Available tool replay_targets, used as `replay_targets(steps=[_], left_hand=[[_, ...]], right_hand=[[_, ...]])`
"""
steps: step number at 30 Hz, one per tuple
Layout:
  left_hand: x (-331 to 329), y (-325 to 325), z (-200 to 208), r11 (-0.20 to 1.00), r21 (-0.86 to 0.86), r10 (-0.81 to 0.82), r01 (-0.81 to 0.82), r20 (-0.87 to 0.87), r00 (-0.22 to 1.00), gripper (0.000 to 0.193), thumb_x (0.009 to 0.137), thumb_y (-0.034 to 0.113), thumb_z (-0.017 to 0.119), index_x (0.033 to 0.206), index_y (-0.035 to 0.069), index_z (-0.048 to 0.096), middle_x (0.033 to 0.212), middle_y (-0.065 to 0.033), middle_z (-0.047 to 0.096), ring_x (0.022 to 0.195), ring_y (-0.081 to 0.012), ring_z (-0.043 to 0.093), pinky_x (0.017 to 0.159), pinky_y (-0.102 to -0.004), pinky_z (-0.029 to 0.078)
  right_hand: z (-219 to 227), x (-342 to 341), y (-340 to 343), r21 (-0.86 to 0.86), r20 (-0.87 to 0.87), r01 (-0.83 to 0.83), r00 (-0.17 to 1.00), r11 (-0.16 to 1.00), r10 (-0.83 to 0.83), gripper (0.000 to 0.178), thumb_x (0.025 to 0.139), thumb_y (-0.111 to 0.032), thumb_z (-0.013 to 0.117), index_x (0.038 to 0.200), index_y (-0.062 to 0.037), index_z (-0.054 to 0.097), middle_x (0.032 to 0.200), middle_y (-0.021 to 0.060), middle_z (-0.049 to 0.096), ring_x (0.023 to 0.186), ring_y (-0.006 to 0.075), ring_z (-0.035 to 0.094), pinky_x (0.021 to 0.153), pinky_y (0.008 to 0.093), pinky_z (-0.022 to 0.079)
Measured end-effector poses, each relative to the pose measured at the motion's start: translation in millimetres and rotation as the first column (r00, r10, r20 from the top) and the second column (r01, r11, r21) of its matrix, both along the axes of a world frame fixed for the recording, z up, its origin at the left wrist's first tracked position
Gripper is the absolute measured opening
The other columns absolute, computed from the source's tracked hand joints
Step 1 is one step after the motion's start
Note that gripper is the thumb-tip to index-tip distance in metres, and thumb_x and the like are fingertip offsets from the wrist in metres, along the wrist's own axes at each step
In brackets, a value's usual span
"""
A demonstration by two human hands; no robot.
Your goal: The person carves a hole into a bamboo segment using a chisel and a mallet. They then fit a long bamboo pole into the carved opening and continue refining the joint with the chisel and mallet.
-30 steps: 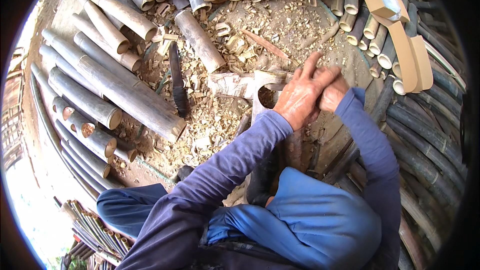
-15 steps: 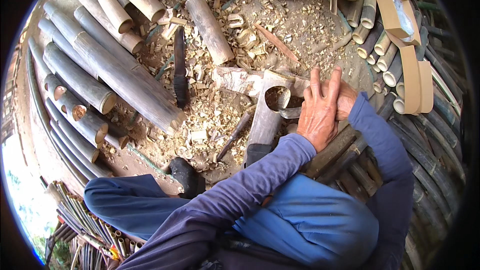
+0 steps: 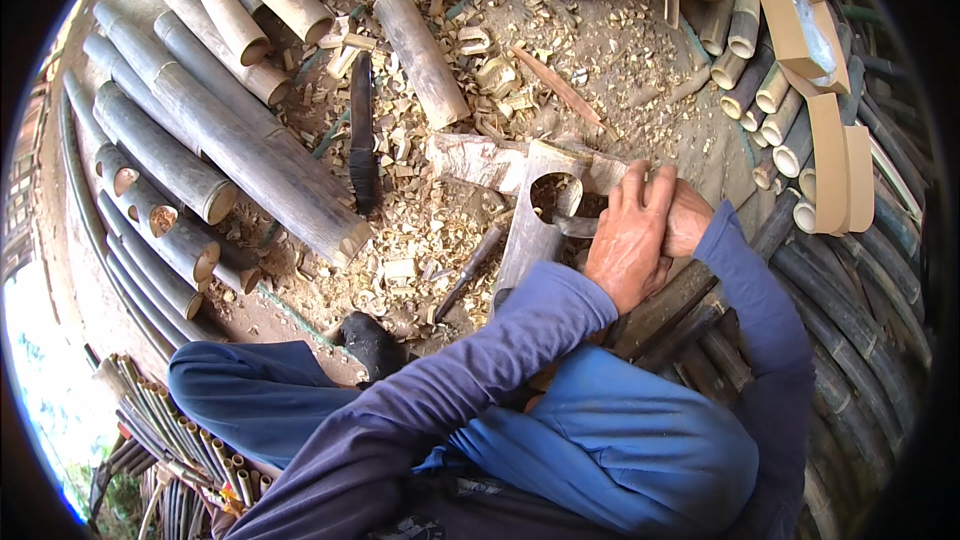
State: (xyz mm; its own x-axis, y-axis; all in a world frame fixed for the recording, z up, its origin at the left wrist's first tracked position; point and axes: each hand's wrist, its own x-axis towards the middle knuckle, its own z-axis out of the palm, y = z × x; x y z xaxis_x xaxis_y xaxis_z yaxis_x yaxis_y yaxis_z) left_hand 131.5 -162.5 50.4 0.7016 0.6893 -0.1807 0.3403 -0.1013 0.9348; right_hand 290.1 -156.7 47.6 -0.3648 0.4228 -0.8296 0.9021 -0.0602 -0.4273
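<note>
A grey bamboo tube (image 3: pixel 522 252) lies slanting in front of me with a round hole cut through its wall. Its far end rests across a rough pale log (image 3: pixel 480 162). The curved metal blade of a knife (image 3: pixel 575 227) reaches into the hole from the right, and its handle is hidden in my hands. My right hand (image 3: pixel 690 217) is closed around the handle side. Over it lies my left hand (image 3: pixel 628 240), fingers bent and pressed together beside the blade's base. My left forearm covers the tube's near end.
A dark machete (image 3: pixel 362 135) and a thin dark rod (image 3: pixel 470 273) lie among wood chips (image 3: pixel 420 240). Bamboo tubes (image 3: pixel 250 160) line the left, some with holes, and more are stacked at right (image 3: pixel 860 360). An open cardboard box (image 3: pixel 790 25) sits far right.
The left hand's fingers, stretched out before, are now bent over the right hand. Both hands have shifted slightly left, with the blade lying flatter at the hole.
</note>
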Motion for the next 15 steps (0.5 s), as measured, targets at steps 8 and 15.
replay_targets(steps=[8, 15], left_hand=[[-17.2, 16.0, 9.9, 0.942, -0.157, -0.302, 0.296, -0.016, 0.953, 0.114, 0.059, 0.002, 0.079, 0.159, 0.012, 0.025, 0.150, -0.0356, 0.031, 0.121, -0.0562, 0.053, 0.103, -0.0539, 0.050], [-97.9, 26.8, 61.4, 0.948, 0.111, -0.291, 0.299, -0.083, 0.953, 0.110, 0.062, 0.014, 0.085, 0.159, 0.016, 0.032, 0.160, -0.0292, 0.024, 0.148, -0.0526, 0.024, 0.118, -0.0590, 0.032]], right_hand=[[-40.7, 0.8, -71.9, 0.140, -0.263, 0.311, 0.927, 0.940, -0.268, 0.054, 0.097, -0.035, 0.061, 0.143, -0.0100, 0.050, 0.143, 0.0178, 0.052, 0.132, 0.0315, 0.051, 0.114, 0.0457, 0.041], [-15.7, -138.6, -113.1, -0.727, -0.307, 0.684, -0.395, -0.054, -0.866, 0.056, 0.099, -0.041, 0.060, 0.144, -0.0090, 0.051, 0.146, 0.0179, 0.053, 0.137, 0.0317, 0.049, 0.117, 0.0478, 0.035]])
